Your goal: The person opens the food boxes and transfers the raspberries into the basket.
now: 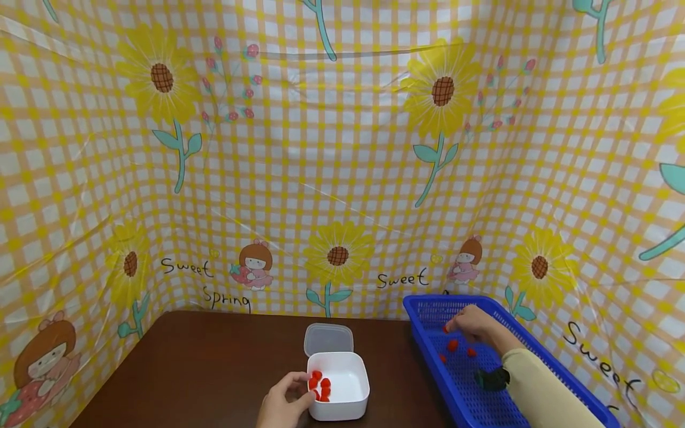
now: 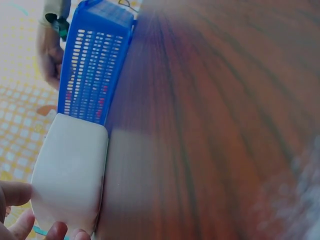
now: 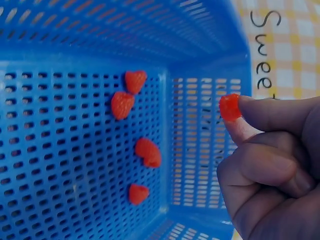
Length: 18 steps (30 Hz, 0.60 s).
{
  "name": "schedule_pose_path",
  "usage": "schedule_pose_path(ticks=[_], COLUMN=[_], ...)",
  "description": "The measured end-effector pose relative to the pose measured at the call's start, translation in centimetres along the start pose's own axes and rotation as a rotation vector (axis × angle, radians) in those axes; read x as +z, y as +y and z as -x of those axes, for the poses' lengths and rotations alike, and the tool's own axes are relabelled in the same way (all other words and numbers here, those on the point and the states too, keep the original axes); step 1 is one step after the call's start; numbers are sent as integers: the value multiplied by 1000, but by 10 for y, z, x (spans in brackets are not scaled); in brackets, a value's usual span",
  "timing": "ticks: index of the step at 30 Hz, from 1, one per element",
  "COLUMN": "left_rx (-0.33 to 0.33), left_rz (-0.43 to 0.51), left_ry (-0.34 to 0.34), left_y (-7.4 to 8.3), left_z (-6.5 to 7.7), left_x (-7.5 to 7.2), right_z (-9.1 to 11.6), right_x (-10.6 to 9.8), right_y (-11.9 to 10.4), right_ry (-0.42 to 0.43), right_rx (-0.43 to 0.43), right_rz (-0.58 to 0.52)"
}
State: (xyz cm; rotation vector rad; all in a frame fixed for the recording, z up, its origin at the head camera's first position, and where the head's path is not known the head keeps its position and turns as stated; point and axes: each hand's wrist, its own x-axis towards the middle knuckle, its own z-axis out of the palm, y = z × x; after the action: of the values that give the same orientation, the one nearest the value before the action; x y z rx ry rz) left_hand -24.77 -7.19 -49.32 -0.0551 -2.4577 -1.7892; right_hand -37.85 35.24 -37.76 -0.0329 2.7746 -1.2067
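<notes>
In the right wrist view, my right hand [image 3: 272, 162] pinches a red raspberry [image 3: 230, 107] between thumb and index finger, above the blue basket [image 3: 200, 65]. Several more raspberries lie on the basket's perforated floor, among them one raspberry [image 3: 122, 105] near the middle. My left hand [image 1: 286, 399] holds the left side of a small white box [image 1: 339, 411], thumb near its front corner and fingers farther back. Inside the box, along its left side, sit several red raspberries [image 1: 325, 383]. From the left wrist view only the box's outer wall [image 2: 70, 165] shows.
A translucent lid [image 1: 329, 340] lies flat behind the white box on the dark brown table [image 1: 214, 362]. The basket's raised blue rim [image 1: 428, 351] stands right of the box. A checked sunflower cloth [image 1: 342, 178] hangs around the back and sides.
</notes>
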Motion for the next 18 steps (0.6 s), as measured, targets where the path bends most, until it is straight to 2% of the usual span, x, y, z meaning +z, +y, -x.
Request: schedule_pose_path(ticks=[7, 11, 18], left_rx=[17, 14, 14], left_rz=[-5, -5, -28], left_ry=[2, 18, 28], left_y=[0, 0, -1], left_z=[-1, 0, 2], left_x=[2, 2, 1], right_z=[3, 3, 3], right_x=[-4, -5, -1], right_y=[13, 16, 25], right_ry=[18, -8, 11], right_rx=[25, 28, 72], right_rz=[-6, 5, 78])
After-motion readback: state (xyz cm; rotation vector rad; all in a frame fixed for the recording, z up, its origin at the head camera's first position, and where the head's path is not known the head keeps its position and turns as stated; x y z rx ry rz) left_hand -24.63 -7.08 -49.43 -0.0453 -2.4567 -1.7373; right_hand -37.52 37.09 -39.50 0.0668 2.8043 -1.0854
